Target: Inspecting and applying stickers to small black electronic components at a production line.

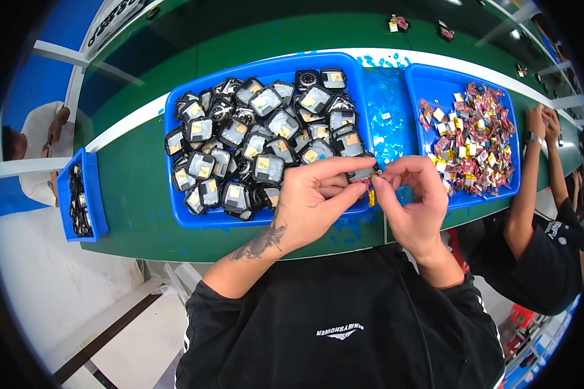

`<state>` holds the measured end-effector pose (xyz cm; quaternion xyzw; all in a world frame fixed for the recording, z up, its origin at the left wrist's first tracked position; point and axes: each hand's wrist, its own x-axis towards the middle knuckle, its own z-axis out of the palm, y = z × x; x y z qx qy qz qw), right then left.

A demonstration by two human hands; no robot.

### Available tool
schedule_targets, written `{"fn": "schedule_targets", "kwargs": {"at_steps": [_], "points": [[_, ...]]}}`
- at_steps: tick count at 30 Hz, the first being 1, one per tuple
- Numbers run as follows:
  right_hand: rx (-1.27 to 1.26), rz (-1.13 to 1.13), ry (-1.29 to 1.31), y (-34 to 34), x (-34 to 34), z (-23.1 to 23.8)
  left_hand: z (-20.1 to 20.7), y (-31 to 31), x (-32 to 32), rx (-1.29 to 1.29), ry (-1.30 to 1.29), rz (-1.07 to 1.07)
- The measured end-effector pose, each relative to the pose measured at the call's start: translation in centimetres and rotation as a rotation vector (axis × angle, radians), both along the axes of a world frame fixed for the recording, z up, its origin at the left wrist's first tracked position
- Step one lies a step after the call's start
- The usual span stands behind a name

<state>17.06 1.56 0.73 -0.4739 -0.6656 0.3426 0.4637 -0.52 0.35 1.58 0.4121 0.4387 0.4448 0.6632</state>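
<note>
Green workbench (133, 194), white frame posts (60, 53), blue surface (65, 23) beyond, possibly floor or wall.

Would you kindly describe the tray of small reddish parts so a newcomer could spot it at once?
On the green table, find the large blue tray by the left hand. Just right of it stands a narrower blue tray. Its heap of small reddish and yellow parts sets it apart from its neighbour's bigger, black-rimmed pieces.

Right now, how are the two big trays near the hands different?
The left big tray looks wider than the right big tray. The left big tray holds chunky black casings; the right big tray holds smaller red, yellow and white parts. Both are blue and piled with pieces.
</note>
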Motion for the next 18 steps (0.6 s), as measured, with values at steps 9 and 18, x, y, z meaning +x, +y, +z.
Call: {"fn": "schedule_targets", "kwargs": {"at_steps": [9, 18], "points": [[-0.335, 0.089, 0.140, 0.2, -0.2, 1.7, -0.1, -0.2, 0.3, 0.102, -0.007, 0.020], [-0.559, 0.285, 0.347, 2.5, 0.3, 2.8, 2.1, -0.8, -0.3, 0.201, 0.075, 0.069]]}}
